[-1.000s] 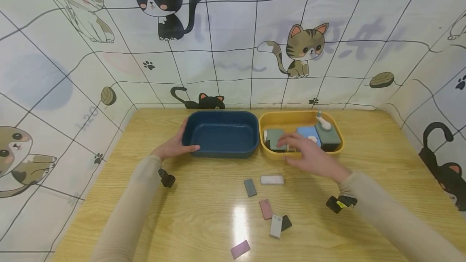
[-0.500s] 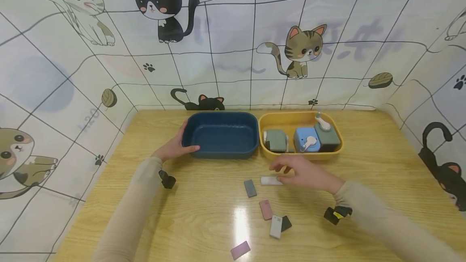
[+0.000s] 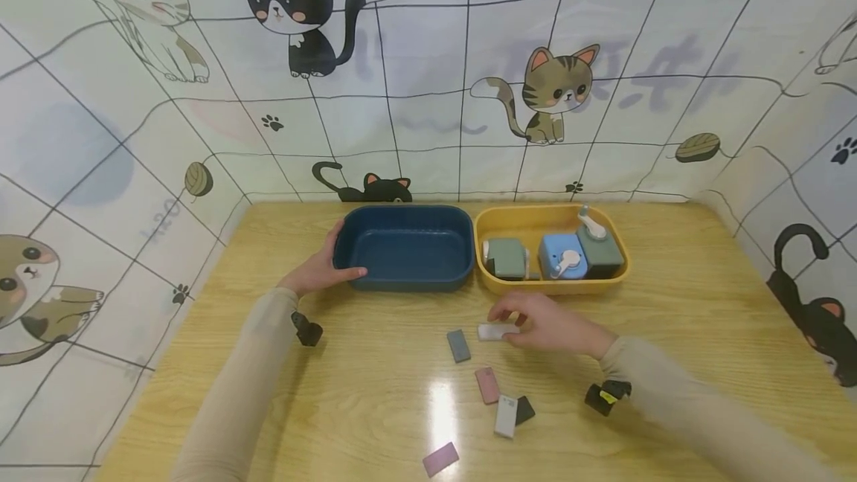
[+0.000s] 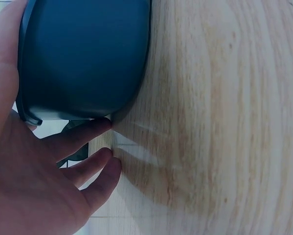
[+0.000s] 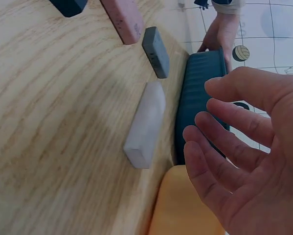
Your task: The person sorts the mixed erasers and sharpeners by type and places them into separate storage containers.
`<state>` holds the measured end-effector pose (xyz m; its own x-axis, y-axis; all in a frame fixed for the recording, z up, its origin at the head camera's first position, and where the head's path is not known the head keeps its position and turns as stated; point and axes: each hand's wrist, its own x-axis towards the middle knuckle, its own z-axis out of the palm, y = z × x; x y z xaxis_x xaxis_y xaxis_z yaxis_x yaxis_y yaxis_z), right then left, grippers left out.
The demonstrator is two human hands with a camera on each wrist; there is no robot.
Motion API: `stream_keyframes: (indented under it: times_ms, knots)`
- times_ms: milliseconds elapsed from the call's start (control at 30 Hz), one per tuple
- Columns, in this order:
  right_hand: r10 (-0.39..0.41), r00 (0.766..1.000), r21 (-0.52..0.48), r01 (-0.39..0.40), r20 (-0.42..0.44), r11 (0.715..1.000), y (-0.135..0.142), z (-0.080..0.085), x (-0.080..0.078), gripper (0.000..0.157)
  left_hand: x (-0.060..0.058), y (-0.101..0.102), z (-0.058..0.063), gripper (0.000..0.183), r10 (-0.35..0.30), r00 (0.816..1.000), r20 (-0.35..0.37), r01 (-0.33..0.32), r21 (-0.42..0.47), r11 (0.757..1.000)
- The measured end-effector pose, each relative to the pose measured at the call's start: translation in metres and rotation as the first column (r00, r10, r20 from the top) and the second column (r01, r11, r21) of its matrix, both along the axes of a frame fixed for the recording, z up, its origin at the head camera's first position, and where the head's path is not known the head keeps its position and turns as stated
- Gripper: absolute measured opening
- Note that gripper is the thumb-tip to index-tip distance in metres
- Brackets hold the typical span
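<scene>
My left hand (image 3: pixel 321 266) rests against the left end of a dark blue plastic bin (image 3: pixel 411 285). Its thumb lies along the bin's front corner. In the left wrist view the fingers (image 4: pixel 85 169) are spread and nearly straight beside the end wall. My right hand (image 3: pixel 552 326) hovers over a white, eraser-like block (image 3: pixel 494 332) on the table. Loosely bent, its fingers are apart from the block in the right wrist view, and the palm holds nothing. Left of that block lies a grey block (image 3: pixel 459 346), with a pink block (image 3: pixel 487 385) nearer me.
A yellow bin (image 3: pixel 529 216) adjoins the blue one. Inside are a blue hand-crank pencil sharpener (image 3: pixel 559 250), a green one (image 3: pixel 604 253) and a green one lying over (image 3: pixel 507 257). A light grey block (image 3: pixel 506 416), black block (image 3: pixel 525 410) and purple block (image 3: pixel 440 460) lie nearer.
My right hand has come away from above the yellow bin, moving toward me and left to the white block. The left hand stays at the blue bin.
</scene>
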<state>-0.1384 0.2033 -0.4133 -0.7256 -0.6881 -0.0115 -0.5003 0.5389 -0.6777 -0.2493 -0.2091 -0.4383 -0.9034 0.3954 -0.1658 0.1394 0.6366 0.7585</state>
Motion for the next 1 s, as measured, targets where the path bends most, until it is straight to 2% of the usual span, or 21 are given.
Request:
stream_keyframes:
  times_ms: [333, 500, 733, 1000]
  knots:
    - [-0.03, 0.999, 0.008, 0.03, 0.041, 1.0, -0.002, -0.012, -0.001, 0.029, 0.001, 0.001, 0.001, 0.112, 0.005, 1.0, 0.001, -0.005, 0.007, 1.0]
    - [-0.054, 0.998, 0.033, 0.054, 0.021, 0.998, -0.001, -0.016, -0.001, 0.035, 0.0, 0.001, 0.001, 0.111, 0.004, 1.0, -0.013, -0.004, 0.012, 1.0]
    - [-0.094, 0.994, 0.046, 0.091, 0.062, 0.995, -0.003, -0.021, -0.001, 0.041, 0.001, 0.001, 0.002, 0.112, 0.007, 1.0, -0.01, -0.007, 0.003, 1.0]
    - [-0.089, 0.996, 0.074, 0.089, 0.002, 0.993, -0.007, -0.029, -0.002, 0.034, 0.001, 0.0, 0.002, 0.111, 0.006, 1.0, -0.022, -0.006, -0.001, 1.0]
